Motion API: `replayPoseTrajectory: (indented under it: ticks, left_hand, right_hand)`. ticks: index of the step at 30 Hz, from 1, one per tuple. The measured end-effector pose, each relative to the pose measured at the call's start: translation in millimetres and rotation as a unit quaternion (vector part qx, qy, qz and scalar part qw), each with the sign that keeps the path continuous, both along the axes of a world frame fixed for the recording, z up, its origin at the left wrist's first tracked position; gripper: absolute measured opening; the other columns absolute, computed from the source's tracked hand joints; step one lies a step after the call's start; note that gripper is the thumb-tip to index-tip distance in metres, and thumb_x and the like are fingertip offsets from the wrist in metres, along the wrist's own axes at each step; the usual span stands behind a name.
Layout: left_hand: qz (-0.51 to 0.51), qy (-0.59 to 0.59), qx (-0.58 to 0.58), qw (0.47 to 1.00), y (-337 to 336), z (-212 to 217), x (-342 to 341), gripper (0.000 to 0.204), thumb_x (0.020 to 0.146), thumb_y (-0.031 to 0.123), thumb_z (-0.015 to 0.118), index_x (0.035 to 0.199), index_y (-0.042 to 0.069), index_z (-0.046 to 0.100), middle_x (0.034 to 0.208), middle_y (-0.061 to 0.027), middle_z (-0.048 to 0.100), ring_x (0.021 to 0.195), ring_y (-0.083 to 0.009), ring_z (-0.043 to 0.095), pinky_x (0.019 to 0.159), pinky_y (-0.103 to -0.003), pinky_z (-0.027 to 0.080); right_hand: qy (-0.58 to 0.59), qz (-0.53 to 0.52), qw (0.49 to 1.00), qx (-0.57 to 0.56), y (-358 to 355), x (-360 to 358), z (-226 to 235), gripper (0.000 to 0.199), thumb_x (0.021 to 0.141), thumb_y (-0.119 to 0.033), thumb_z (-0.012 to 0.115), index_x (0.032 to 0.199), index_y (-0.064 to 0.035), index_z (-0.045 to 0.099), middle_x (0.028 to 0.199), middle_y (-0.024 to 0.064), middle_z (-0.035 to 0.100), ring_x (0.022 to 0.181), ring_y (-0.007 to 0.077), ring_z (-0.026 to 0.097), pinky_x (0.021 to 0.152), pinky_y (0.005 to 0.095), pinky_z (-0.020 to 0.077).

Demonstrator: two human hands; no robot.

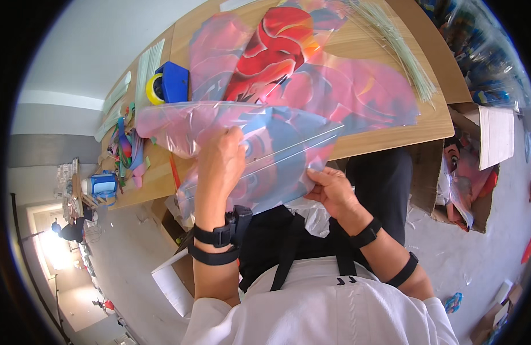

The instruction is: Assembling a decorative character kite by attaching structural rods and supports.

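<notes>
A thin pink and blue printed sheet [277, 150], which looks like a kite sail, hangs over the table's front edge above my lap. Two thin pale rods [294, 148] run slantwise along it. My left hand [221, 158] is closed on the sheet near its middle; its fingertips are partly hidden. Lower on the right, my right hand [333, 191] pinches the sheet's edge between thumb and fingers. Just beyond, more printed sheets [357, 92] lie spread on the table, with a bright red one [282, 43] on top.
A blue tape dispenser [175, 82] with yellow tape stands left of the sheets on the wooden table [392, 137]. Bundles of thin rods [400, 52] lie at the far right. Colourful strips [127, 146] sit at the left end. An open carton [466, 178] of printed pieces stands right.
</notes>
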State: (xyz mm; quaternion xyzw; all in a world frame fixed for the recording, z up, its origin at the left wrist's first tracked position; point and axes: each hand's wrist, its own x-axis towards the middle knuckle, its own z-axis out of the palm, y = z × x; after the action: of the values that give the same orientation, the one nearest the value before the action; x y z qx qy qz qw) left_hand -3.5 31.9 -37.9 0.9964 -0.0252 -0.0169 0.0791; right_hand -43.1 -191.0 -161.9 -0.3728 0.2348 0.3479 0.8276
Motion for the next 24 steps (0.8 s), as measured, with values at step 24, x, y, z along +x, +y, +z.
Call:
replayPoseTrajectory:
  ticks: [24]
  left_hand:
    - [-0.176, -0.346, 0.187, 0.902, 18, 69, 70, 0.011, 0.078, 0.002, 0.055, 0.086, 0.009, 0.06, 0.084, -0.0085, 0.059, 0.091, -0.0293, 0.058, 0.078, -0.041, 0.042]
  right_hand:
    - [-0.122, -0.142, 0.982, -0.007, -22, -24, 35, 0.018, 0.098, -0.018, 0.061, 0.087, -0.005, 0.066, 0.08, 0.0048, 0.069, 0.072, 0.015, 0.068, 0.071, 0.0303, 0.0567]
